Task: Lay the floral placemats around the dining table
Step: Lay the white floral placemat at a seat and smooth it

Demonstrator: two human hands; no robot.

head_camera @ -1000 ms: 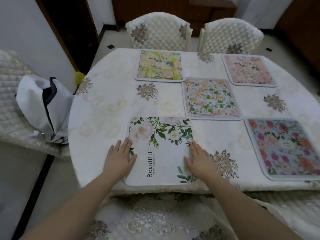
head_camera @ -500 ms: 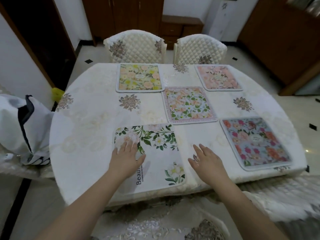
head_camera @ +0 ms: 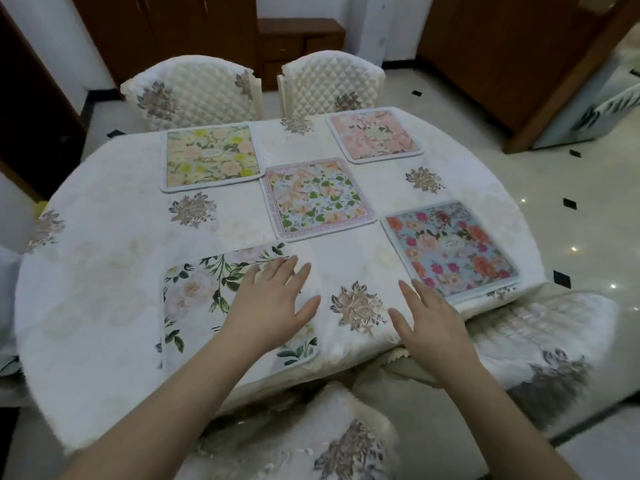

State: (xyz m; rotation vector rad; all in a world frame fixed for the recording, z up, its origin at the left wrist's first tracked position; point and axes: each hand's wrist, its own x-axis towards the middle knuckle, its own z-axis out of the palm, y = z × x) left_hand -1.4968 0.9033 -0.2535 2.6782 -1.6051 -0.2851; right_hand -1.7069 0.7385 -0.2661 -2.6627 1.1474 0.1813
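Observation:
Several floral placemats lie on the oval dining table [head_camera: 104,265] with its cream cloth. A white mat with green leaves [head_camera: 201,299] is at the near edge, and my left hand [head_camera: 273,303] rests flat on its right part, fingers spread. My right hand [head_camera: 429,320] hovers open over the bare cloth just right of it, holding nothing. A blue mat with red flowers [head_camera: 450,247] lies at the near right. A peach-and-green mat [head_camera: 315,197] sits in the middle, a yellow mat [head_camera: 211,155] at the far left and a pink mat [head_camera: 374,135] at the far right.
Two quilted cream chairs [head_camera: 194,91] [head_camera: 329,84] stand at the table's far side. Another covered chair [head_camera: 540,344] is at the near right, and one [head_camera: 311,441] is right below me. Dark wooden cabinets [head_camera: 173,29] line the back wall.
The view has swung to the right. My left hand slid across the white mat to its right side. My right hand left the mat and moved right over the cloth.

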